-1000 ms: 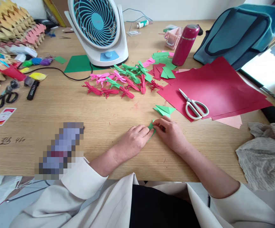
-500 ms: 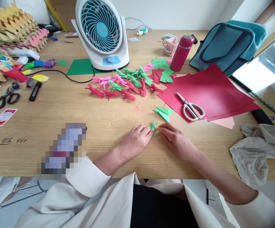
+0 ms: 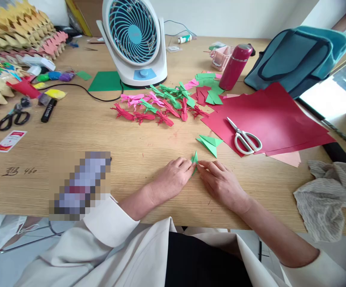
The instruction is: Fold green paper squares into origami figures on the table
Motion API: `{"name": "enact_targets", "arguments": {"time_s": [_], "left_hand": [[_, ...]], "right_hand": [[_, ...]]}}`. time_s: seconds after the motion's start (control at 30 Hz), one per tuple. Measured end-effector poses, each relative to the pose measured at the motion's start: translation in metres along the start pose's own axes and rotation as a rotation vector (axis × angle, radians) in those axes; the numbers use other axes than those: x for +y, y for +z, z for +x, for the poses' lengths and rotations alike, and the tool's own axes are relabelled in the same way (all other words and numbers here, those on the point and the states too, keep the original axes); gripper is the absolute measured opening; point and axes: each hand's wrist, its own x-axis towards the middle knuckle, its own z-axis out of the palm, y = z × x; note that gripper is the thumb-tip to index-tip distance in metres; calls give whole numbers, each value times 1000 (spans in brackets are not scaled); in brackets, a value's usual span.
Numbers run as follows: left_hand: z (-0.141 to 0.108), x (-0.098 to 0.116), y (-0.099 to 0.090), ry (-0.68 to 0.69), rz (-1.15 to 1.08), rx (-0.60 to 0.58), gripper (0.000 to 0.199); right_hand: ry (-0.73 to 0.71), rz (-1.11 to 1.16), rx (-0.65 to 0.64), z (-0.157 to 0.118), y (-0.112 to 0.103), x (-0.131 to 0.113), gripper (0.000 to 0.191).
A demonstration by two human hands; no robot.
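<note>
A small piece of folded green paper (image 3: pixel 195 157) stands with its point up between my hands, low over the table. My left hand (image 3: pixel 174 177) pinches its left side, with the fingers closed. From the right, the bent fingertips of my right hand (image 3: pixel 223 184) press together against its edge. The paper's lower part is mostly hidden by the fingers. Just beyond lies another folded green paper (image 3: pixel 210 144) with pointed flaps. White-handled scissors (image 3: pixel 245 137) rest to its right on red paper sheets (image 3: pixel 268 115).
Folded red, pink and green paper figures (image 3: pixel 161 104) lie in a cluster past my hands. Behind them stand a fan (image 3: pixel 134 40), a red flask (image 3: pixel 235 67) and a teal bag (image 3: pixel 292 59). A cloth (image 3: pixel 325 195) hangs at the right edge; black-handled scissors (image 3: pixel 13 115) lie left.
My right fingertips have moved left and now touch the green paper's edge. My left hand keeps its pinch. The whole view has shifted slightly.
</note>
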Motion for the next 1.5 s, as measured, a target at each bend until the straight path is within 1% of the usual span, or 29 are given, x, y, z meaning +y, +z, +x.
{"name": "enact_targets", "arguments": {"time_s": [0.07, 0.2, 0.33, 0.43, 0.53, 0.7, 0.83, 1.17, 1.27, 1.37, 1.5], "left_hand": [[1, -1, 1, -7, 4, 7, 36], [0, -2, 5, 3, 10, 60, 32], [-1, -3, 8, 52, 37, 127, 32], [0, -5, 7, 80, 50, 150, 32], [2, -7, 5, 97, 51, 131, 33], [6, -8, 4, 78, -7, 87, 30], [11, -10, 7, 73, -41, 88, 26], [19, -12, 4, 3, -121, 55, 20], [18, -12, 4, -22, -164, 36, 23], [16, -11, 4, -48, -217, 19, 30], [15, -10, 5, -70, -279, 28, 40]], "right_hand": [[-16, -15, -8, 0, 0, 0, 33], [-30, -25, -17, 1, 1, 0, 33], [-23, 5, 18, 2, 3, 1, 33], [-21, 40, 49, 2, 3, 2, 32], [-25, 68, 62, 2, 3, 3, 32], [-19, 106, 75, 3, 3, 2, 32], [-12, 123, 83, 3, 3, 1, 31], [-16, 133, 79, 3, 3, 1, 30], [-24, 129, 77, 4, 3, 1, 28], [-17, 131, 80, 6, 2, 1, 25], [-5, 125, 76, 10, 1, -1, 23]]}}
